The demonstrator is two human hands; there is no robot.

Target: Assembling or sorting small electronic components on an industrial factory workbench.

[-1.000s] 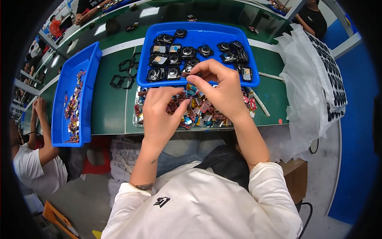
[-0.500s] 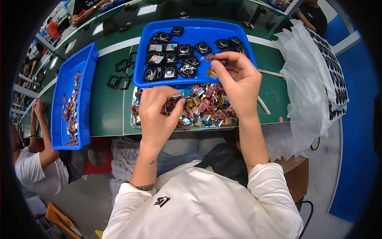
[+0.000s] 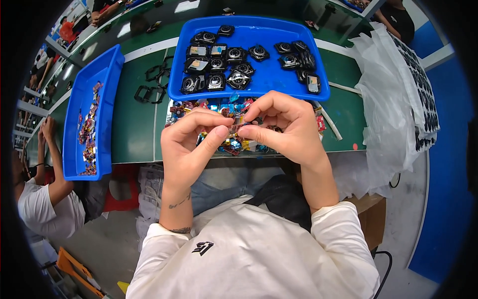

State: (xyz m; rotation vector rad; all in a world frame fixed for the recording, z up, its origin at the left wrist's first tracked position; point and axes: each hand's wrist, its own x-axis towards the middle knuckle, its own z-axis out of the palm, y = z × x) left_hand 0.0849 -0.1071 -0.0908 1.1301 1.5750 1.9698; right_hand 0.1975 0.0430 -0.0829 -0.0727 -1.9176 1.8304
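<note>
My left hand and my right hand meet above a pile of small electronic parts. Between the fingertips of both is a small reddish circuit part, pinched from either side; its exact kind is too small to tell. The pile mixes red, yellow, blue and silver pieces in a clear tray, and my hands hide much of it. Just beyond stands a blue tray holding several black watch casings with round lens-like centres.
At the left, another blue tray holds a strip of small parts. Black frames lie between the trays. White plastic sheeting and a black-patterned sheet are at the right. A co-worker in a white shirt sits left.
My right hand has come down and left from the big blue tray's edge to meet my left hand. Both now grip one small part. More casings show at the tray's right end.
</note>
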